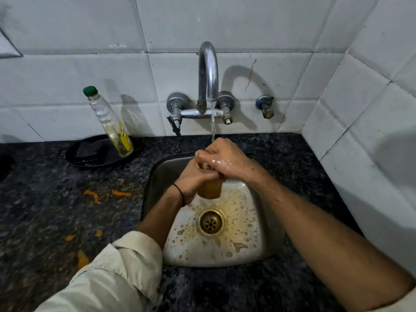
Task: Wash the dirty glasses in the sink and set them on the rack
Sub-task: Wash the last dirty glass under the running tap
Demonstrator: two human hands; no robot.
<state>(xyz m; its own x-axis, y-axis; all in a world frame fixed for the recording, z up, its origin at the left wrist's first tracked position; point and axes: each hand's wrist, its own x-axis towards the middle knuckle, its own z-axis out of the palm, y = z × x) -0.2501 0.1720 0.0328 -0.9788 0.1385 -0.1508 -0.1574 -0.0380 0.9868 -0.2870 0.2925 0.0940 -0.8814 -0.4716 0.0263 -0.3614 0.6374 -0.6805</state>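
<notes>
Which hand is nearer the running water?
Right. The right hand sits directly under the stream, which hits it; the left hand is lower, gripping the glass.

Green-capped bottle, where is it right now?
In the head view the green-capped bottle stands on the counter left of the sink, in a black dish by the tiled wall, left of the tap.

White glazed wall tiles [67,70] span 9 to 3 o'clock, grey grout. Side wall [371,109] meets back wall in a corner at 2 o'clock. Rust-brown streak [251,74] on a tile at 1 o'clock. Dark speckled granite desk [45,199] below, orange scraps [94,195] on it at 8 o'clock. Hard frontal light, sharp shadows [131,115] on the tiles.
</notes>
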